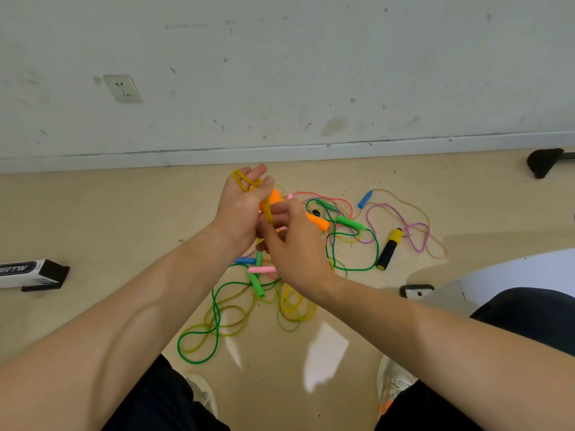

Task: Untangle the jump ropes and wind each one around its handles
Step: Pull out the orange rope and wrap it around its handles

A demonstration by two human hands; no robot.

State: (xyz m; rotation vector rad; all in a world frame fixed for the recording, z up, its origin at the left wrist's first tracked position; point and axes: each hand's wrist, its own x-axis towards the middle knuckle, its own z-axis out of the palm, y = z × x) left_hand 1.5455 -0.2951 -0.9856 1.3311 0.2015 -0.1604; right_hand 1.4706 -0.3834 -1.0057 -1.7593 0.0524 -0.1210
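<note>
1. We have the yellow rope point(244, 181) off the floor and up between our hands. A few loops of it sit around the fingers of our left hand point(238, 213), which also grips one orange handle point(273, 196).
2. Our right hand point(295, 247) is just beside the left. Its fingers seem to be curled round the second orange handle point(319, 221), whose end pokes out past them.
3. We judge the winding of this rope barely begun. Slack yellowish coils point(295, 306) on the floor point(124, 213) below our right wrist may be the rest of it, though we cannot trace the strand.
4. Everything else is left to do, and we see no finished bundle. The green rope point(377, 247) loops over and under the braided purple rope point(420, 224), with a green handle point(351, 222), a pink handle point(261, 269), a blue handle point(364, 199) and a black-and-yellow handle point(389, 248) lying among them.
5. Well apart from the tangle, a box point(31, 272) lies at our left, and a wall socket point(123, 88) sits above it.
</note>
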